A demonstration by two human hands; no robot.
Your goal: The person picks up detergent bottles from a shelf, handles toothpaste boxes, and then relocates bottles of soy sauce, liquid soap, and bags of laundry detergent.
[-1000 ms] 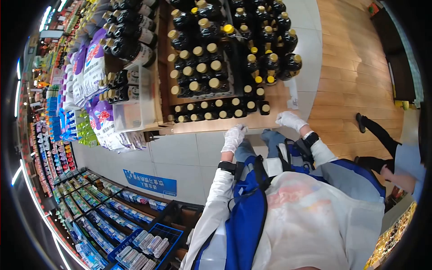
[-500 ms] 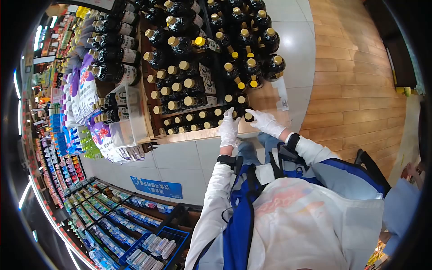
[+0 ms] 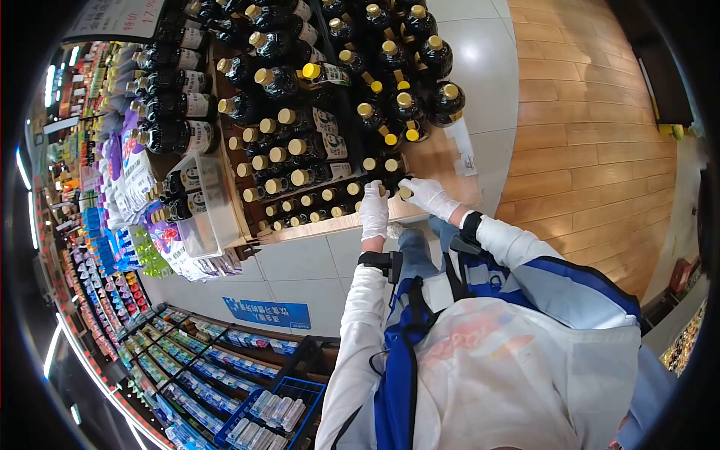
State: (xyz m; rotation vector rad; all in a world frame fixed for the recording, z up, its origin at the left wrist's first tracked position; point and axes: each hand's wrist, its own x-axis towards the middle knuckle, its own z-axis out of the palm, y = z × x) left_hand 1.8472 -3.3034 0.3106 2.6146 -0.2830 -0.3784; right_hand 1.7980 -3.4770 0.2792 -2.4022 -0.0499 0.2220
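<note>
Small dark bottles with gold caps (image 3: 327,193) stand in close rows along the front edge of a wooden display table. Both my hands wear white gloves. My left hand (image 3: 373,211) is at the front row's right end, its fingers closed around a bottle's top beside a gold cap. Just to its right, my right hand (image 3: 429,196) has thumb and fingers closed on the gold cap of a dark bottle (image 3: 406,193). The lower parts of both bottles are hidden. Two more gold-capped bottles (image 3: 380,164) stand just behind them.
Larger dark bottles (image 3: 390,56) fill the back of the wooden table (image 3: 442,161). A clear plastic bin (image 3: 212,202) with bottles stands at its left. Lower left are shelves of packaged goods (image 3: 202,375) and a blue basket (image 3: 270,420). A wooden floor (image 3: 592,150) lies right.
The view has shifted slightly, with the table lower and further left. My fingers, spread near the caps before, have closed on the bottle tops at the row's right end.
</note>
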